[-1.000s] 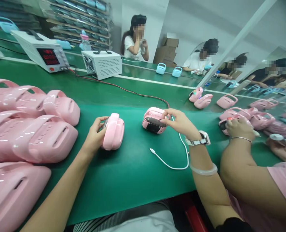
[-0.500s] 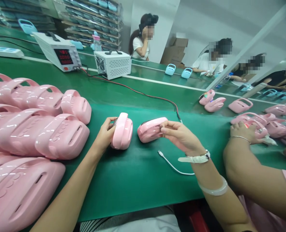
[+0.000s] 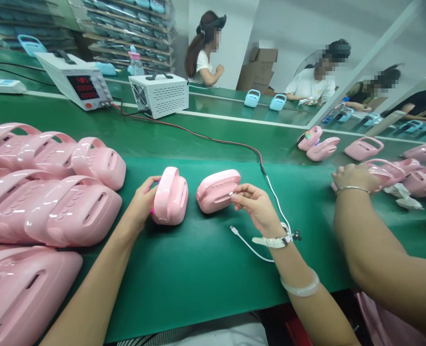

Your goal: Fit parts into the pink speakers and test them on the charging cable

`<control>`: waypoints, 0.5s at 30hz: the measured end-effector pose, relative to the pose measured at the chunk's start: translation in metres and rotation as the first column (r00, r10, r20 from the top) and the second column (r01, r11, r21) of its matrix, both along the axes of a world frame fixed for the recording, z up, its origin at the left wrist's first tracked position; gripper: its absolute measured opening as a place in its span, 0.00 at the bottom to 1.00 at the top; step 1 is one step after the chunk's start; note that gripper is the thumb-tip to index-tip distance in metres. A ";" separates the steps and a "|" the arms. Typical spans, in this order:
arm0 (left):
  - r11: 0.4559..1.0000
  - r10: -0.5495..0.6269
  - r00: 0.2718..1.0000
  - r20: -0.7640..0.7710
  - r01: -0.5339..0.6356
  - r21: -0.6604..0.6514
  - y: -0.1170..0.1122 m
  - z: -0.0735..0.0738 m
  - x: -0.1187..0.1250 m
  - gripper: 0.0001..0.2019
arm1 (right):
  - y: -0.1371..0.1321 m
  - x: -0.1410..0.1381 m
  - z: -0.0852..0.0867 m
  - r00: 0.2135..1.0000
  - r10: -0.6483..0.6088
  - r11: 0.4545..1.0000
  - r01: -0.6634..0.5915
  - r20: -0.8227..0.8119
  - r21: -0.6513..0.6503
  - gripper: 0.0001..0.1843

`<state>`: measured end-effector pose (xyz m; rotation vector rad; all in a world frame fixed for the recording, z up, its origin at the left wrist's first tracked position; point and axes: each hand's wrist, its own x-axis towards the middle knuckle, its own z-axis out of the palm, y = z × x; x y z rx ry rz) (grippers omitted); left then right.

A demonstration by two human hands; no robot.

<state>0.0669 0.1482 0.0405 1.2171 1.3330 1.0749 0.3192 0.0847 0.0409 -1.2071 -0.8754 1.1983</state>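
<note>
My left hand (image 3: 143,204) is closed round the side of a pink handled device (image 3: 171,199), which stands upright on the green mat with a purple-pink glow at its hidden face. Just right of it, a second pink handled device (image 3: 218,192) rests tilted, its row of buttons and slot showing. My right hand (image 3: 252,204) pinches a small white plug (image 3: 231,194) at this device's right end; whether it sits in the slot I cannot tell. A loose white USB cable (image 3: 250,246) lies below, its metal tip pointing up-left. Another white cable (image 3: 275,192) runs behind my right wrist.
Rows of pink devices (image 3: 79,206) fill the left side. Behind stand a power supply with red digits (image 3: 79,86) and a grey-white box (image 3: 162,96); a red-black wire (image 3: 198,137) crosses the table. At right, a co-worker's arm (image 3: 364,230) reaches toward more pink devices (image 3: 423,182).
The second device has turned, so its buttons and slot now face me. My right hand stays at its end. The co-worker's hand at right has shifted left and up.
</note>
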 end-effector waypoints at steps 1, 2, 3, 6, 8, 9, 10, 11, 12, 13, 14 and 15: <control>1.000 0.008 1.000 0.000 -0.008 0.003 -0.001 0.001 0.000 0.19 | -0.002 -0.003 -0.003 1.000 -0.018 1.000 0.019 -0.016 0.006 0.24; 1.000 0.015 1.000 0.001 -0.015 0.010 -0.002 0.000 0.001 0.19 | -0.004 -0.006 -0.006 0.999 -0.032 0.999 0.032 -0.019 0.011 0.24; 1.000 0.020 1.000 0.002 -0.020 0.019 -0.002 0.000 0.001 0.18 | -0.005 -0.008 -0.007 0.999 -0.035 0.999 0.035 -0.013 0.012 0.24; 0.999 0.015 1.000 -0.008 -0.015 0.038 -0.001 -0.004 -0.001 0.18 | -0.010 -0.014 -0.008 0.999 -0.040 0.999 0.040 0.013 0.003 0.25; 0.998 0.033 0.999 -0.020 -0.032 0.053 -0.003 -0.003 -0.003 0.19 | -0.011 -0.017 -0.008 0.998 -0.063 0.998 0.063 0.003 -0.002 0.26; 0.990 0.090 0.995 -0.034 -0.085 0.110 -0.006 0.000 -0.003 0.19 | -0.011 -0.018 -0.009 0.997 -0.076 0.997 0.076 -0.010 -0.002 0.26; 0.961 0.184 0.982 -0.041 -0.172 0.216 -0.010 0.004 -0.002 0.19 | -0.011 -0.020 -0.010 0.996 -0.089 0.996 0.088 -0.028 -0.003 0.26; 0.898 0.292 0.956 -0.028 -0.264 0.352 -0.016 0.010 0.001 0.19 | -0.011 -0.021 -0.011 0.995 -0.093 0.996 0.093 -0.048 -0.007 0.26; 0.800 0.385 0.923 0.013 -0.341 0.494 -0.024 0.017 0.005 0.18 | -0.011 -0.022 -0.012 0.993 -0.093 0.996 0.093 -0.070 -0.009 0.27; 0.692 0.435 0.898 0.070 -0.383 0.611 -0.032 0.025 0.010 0.16 | -0.010 -0.023 -0.013 0.992 -0.091 0.996 0.090 -0.092 -0.008 0.27; 0.627 0.419 0.902 0.101 -0.369 0.686 -0.041 0.033 0.017 0.14 | -0.010 -0.024 -0.013 0.990 -0.089 0.996 0.089 -0.113 -0.004 0.27; 0.620 0.348 0.933 0.087 -0.299 0.726 -0.049 0.039 0.025 0.12 | -0.010 -0.024 -0.014 0.988 -0.088 0.996 0.089 -0.128 0.002 0.27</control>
